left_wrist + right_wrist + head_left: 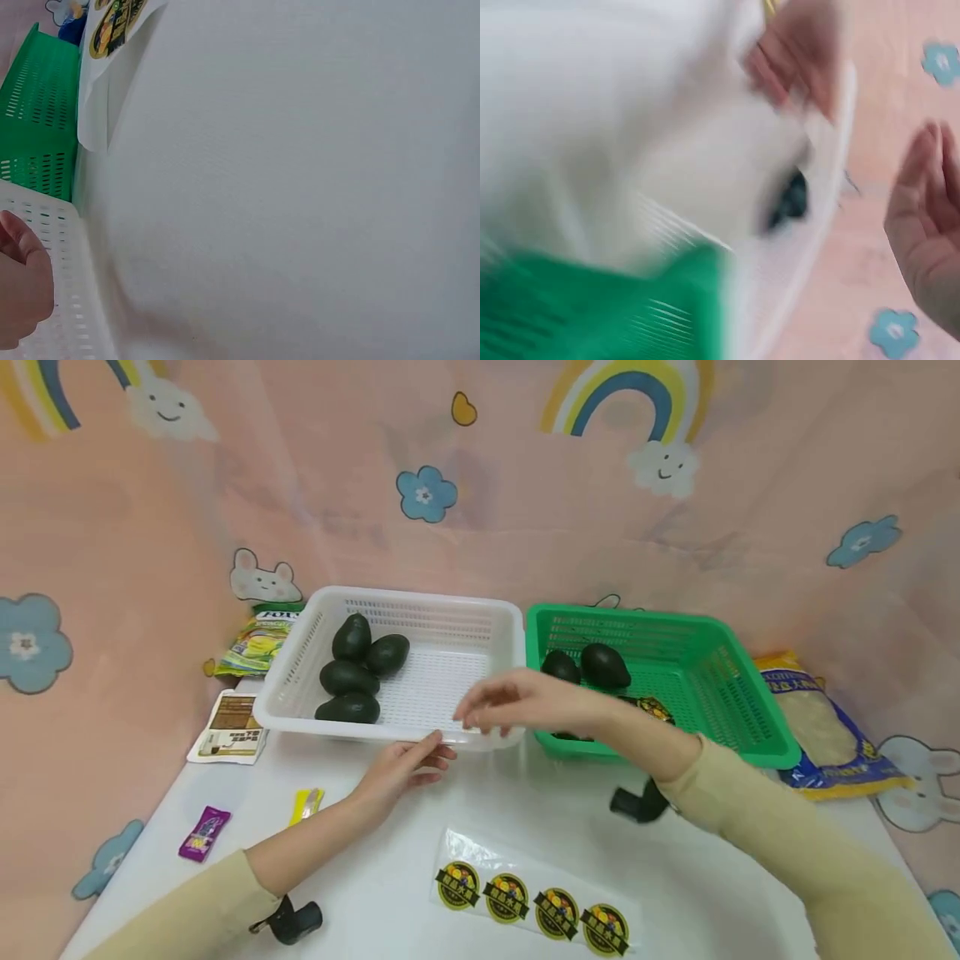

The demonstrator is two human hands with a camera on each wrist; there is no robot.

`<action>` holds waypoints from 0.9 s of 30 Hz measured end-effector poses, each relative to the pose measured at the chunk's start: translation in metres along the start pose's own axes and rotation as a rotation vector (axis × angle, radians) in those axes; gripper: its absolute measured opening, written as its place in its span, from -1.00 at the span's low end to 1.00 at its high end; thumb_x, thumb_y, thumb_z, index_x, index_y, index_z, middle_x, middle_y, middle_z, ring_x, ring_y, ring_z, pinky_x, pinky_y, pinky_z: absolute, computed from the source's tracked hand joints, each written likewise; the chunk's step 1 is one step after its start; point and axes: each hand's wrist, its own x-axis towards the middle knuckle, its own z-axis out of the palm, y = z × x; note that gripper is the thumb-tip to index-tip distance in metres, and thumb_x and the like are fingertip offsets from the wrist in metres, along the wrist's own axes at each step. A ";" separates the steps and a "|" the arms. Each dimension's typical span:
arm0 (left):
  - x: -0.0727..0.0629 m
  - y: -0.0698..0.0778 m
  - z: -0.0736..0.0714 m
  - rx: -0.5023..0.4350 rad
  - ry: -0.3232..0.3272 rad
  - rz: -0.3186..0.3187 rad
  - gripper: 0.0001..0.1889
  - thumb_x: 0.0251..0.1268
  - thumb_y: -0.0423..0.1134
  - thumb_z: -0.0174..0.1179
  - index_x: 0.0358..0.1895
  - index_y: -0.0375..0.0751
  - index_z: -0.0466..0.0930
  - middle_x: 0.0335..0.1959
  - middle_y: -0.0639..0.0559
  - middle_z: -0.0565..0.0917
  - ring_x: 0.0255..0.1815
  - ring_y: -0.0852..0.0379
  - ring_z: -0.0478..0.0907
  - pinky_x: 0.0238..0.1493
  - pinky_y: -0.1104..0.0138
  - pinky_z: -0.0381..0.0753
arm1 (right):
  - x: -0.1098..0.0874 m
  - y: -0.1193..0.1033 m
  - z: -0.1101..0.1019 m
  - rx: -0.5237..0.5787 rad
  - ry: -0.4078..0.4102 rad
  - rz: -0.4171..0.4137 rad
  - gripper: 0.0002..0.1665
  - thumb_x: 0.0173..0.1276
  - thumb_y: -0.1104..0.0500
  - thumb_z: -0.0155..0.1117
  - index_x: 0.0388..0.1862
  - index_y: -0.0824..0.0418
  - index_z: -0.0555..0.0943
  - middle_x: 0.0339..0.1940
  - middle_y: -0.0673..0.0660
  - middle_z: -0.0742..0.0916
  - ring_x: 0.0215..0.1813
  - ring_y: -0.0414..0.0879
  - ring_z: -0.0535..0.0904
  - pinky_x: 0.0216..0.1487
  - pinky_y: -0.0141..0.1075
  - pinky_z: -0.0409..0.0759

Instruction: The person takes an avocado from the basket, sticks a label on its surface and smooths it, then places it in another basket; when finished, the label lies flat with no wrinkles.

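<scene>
Avocados (349,678) sharp in head view, blurred right wrist.

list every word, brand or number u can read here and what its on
"FOX", maybe continuing: green-and-yellow bag.
Too small or blurred to read: round stickers, blue-and-yellow bag, white pouch, purple packet, black-and-yellow print in the green basket.
Yellow packet: nothing legible.

Near the white basket (799,262), blurred dark fruit (793,196) inside it, I see the green basket (690,292), the left hand (802,52) and right hand (930,240).
</scene>
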 end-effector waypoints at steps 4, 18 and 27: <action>0.003 0.002 -0.003 0.017 -0.035 0.030 -0.52 0.45 0.02 0.10 -0.07 -0.43 0.65 -0.23 -0.02 0.73 -0.19 0.15 0.61 -0.08 0.28 0.62 | 0.073 -0.030 -0.047 -0.183 -0.124 -0.067 -0.63 0.49 0.10 0.13 0.21 0.17 0.54 0.06 0.08 0.64 0.08 -0.03 0.54 0.10 -0.14 0.54; -0.001 -0.003 -0.004 0.062 -0.065 0.012 -0.48 0.44 0.04 0.11 -0.06 -0.48 0.63 -0.31 0.03 0.72 -0.28 0.19 0.57 -0.16 0.33 0.58 | 0.216 0.043 -0.024 -0.750 -0.019 0.003 -0.23 0.25 0.02 0.43 0.41 0.03 0.35 0.38 0.09 0.41 0.38 -0.05 0.29 0.38 -0.23 0.23; 0.002 -0.003 -0.005 0.062 -0.035 0.023 -0.51 0.47 0.00 0.08 -0.10 -0.50 0.63 -0.34 0.05 0.71 -0.27 0.16 0.55 -0.16 0.32 0.58 | 0.165 0.018 -0.031 -0.590 -0.056 -0.038 -0.36 0.16 -0.11 0.44 0.16 0.03 0.43 0.13 0.06 0.57 0.07 -0.11 0.50 0.02 -0.29 0.50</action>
